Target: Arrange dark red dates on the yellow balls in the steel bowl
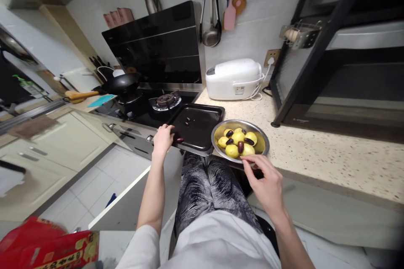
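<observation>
My left hand (163, 140) is at the front left corner of a black baking tray (202, 128), with its fingers bent over the tray's edge. Close to those fingers lies a dark red oval piece (179, 139), and two smaller dark pieces (187, 121) sit further back on the tray. To the right stands a steel bowl (264, 138) of round yellow fruits (232, 150) that look like lemons, with several dark red oval pieces (240, 147) on top. The thumb and forefinger of my right hand (265, 176) pinch the bowl's front rim; its other fingers are partly hidden.
Behind the tray is a gas hob (166, 100) with a black wok (121, 83) at its left. A white appliance (235, 79) stands against the wall. A black rack (284, 79) holds an oven at right. A panel (123, 197) juts out below my left arm.
</observation>
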Motion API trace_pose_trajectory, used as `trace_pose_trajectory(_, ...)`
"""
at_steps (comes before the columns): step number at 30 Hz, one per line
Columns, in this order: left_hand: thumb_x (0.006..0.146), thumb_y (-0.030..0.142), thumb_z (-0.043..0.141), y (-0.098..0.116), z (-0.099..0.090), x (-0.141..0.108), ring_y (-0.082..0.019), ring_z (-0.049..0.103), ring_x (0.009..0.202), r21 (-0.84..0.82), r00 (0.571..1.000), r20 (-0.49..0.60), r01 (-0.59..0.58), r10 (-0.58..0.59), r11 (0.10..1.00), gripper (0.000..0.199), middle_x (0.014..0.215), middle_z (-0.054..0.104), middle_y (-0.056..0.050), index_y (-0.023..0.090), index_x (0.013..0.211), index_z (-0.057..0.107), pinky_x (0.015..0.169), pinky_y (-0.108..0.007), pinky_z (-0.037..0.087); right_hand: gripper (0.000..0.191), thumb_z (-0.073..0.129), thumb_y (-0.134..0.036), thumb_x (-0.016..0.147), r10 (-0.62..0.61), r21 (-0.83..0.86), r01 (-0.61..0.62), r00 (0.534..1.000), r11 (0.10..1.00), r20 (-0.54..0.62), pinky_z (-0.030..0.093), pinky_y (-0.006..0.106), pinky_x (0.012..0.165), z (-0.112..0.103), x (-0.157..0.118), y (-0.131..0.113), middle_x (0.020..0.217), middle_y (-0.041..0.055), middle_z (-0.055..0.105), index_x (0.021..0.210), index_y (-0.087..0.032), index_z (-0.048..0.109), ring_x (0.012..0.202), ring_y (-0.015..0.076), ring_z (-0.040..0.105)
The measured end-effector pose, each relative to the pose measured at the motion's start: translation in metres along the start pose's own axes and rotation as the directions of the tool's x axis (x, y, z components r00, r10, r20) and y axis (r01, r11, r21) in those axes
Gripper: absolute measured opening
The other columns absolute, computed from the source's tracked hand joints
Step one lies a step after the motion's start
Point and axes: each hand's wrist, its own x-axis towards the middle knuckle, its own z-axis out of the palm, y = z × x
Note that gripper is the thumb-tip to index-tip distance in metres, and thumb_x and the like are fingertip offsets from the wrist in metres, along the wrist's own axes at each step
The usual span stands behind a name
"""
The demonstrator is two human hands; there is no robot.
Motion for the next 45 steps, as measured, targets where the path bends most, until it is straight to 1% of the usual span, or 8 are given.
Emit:
trace_pose_trajectory(6, 0.088, 0.005, 0.055, -0.016, 0.015, 0.017, -0.031, 0.058, 0.115, -0.025, 1.000, -0.026, 0.008, -0.008, 1.000, 0.036, 0.110, 0.063, -0.013, 0.023, 0.114, 0.072, 0.095, -0.041, 0.053, 0.010, 0.061, -0.023, 0.099, -0.009, -0.003, 0.009, 1.000, 1.000, -0.002, 0.056, 0.036, 0.078, 0.001, 0.000, -0.001, 0.091, 0.0045, 0.075, 0.095, -0.024, 0.071, 0.085, 0.0222, 0.069)
trace_pose_trajectory(13, 0.090, 0.012, 0.061, -0.015, 0.017, 0.017, -0.029, 0.060, 0.118, -0.114, 0.995, 0.009, -0.097, 0.099, 0.989, 0.039, 0.124, 0.063, -0.011, 0.023, 0.127, 0.066, 0.104, -0.045, 0.047, 0.009, 0.063, -0.020, 0.098, -0.024, 0.006, 0.024, 1.000, 1.000, 0.000, 0.054, 0.034, 0.077, 0.004, 0.001, 0.002, 0.092, 0.0038, 0.074, 0.096, -0.024, 0.071, 0.085, 0.0207, 0.068)
trace_pose_trajectory(18, 0.087, 0.007, 0.062, -0.018, 0.019, 0.017, -0.025, 0.066, 0.104, -0.154, 0.996, 0.054, -0.065, 0.074, 0.986, 0.026, 0.106, 0.068, -0.008, 0.021, 0.106, 0.073, 0.094, -0.037, 0.051, 0.009, 0.062, -0.021, 0.099, -0.017, 0.001, 0.017, 1.000, 1.000, 0.004, 0.054, 0.035, 0.077, 0.003, 0.000, 0.002, 0.092, 0.0043, 0.074, 0.096, -0.024, 0.071, 0.085, 0.0213, 0.068)
trace_pose_trajectory(24, 0.094, 0.013, 0.058, -0.009, 0.015, 0.015, -0.019, 0.067, 0.094, -0.284, 0.970, 0.072, -0.205, 0.234, 0.937, 0.020, 0.100, 0.065, -0.006, 0.020, 0.105, 0.073, 0.090, -0.030, 0.053, 0.010, 0.062, -0.021, 0.098, -0.022, 0.005, 0.022, 1.000, 1.000, 0.001, 0.054, 0.035, 0.075, 0.003, 0.000, 0.002, 0.092, 0.0040, 0.074, 0.096, -0.024, 0.071, 0.085, 0.0216, 0.068)
trace_pose_trajectory(31, 0.085, 0.026, 0.076, -0.010, 0.011, 0.015, -0.020, 0.066, 0.092, -0.404, 0.919, 0.147, -0.282, 0.366, 0.870, 0.017, 0.099, 0.065, -0.005, 0.019, 0.100, 0.075, 0.087, -0.031, 0.052, 0.010, 0.061, -0.023, 0.099, -0.008, -0.002, 0.008, 1.000, 1.000, 0.003, 0.054, 0.035, 0.074, 0.003, 0.000, 0.002, 0.092, 0.0046, 0.074, 0.096, -0.024, 0.071, 0.085, 0.0221, 0.068)
trace_pose_trajectory(37, 0.085, 0.015, 0.071, -0.010, 0.020, 0.025, -0.016, 0.062, 0.080, -0.418, 0.901, 0.183, -0.291, 0.393, 0.861, 0.004, 0.085, 0.064, -0.002, 0.018, 0.082, 0.071, 0.080, -0.027, 0.051, 0.010, 0.061, -0.022, 0.099, -0.001, -0.002, 0.001, 1.000, 1.000, 0.000, 0.054, 0.035, 0.072, 0.002, 0.000, 0.002, 0.092, 0.0045, 0.074, 0.096, -0.024, 0.071, 0.084, 0.0215, 0.068)
trace_pose_trajectory(41, 0.090, 0.011, 0.061, -0.003, 0.035, 0.042, -0.016, 0.062, 0.086, -0.396, 0.928, 0.136, -0.271, 0.348, 0.877, 0.013, 0.092, 0.061, -0.002, 0.019, 0.098, 0.068, 0.088, -0.030, 0.053, 0.010, 0.061, -0.022, 0.099, -0.006, 0.002, 0.006, 1.000, 1.000, 0.001, 0.053, 0.034, 0.069, 0.002, 0.001, 0.003, 0.090, 0.0044, 0.074, 0.096, -0.024, 0.071, 0.083, 0.0211, 0.068)
trace_pose_trajectory(45, 0.091, 0.006, 0.056, 0.003, 0.048, 0.071, -0.023, 0.063, 0.110, -0.347, 0.963, 0.075, -0.217, 0.258, 0.912, 0.035, 0.119, 0.058, -0.011, 0.017, 0.124, 0.059, 0.105, -0.043, 0.049, 0.010, 0.061, -0.022, 0.099, -0.005, 0.008, 0.005, 1.000, 1.000, 0.004, 0.054, 0.033, 0.067, 0.002, 0.001, 0.002, 0.091, 0.0047, 0.074, 0.095, -0.024, 0.071, 0.083, 0.0207, 0.067)
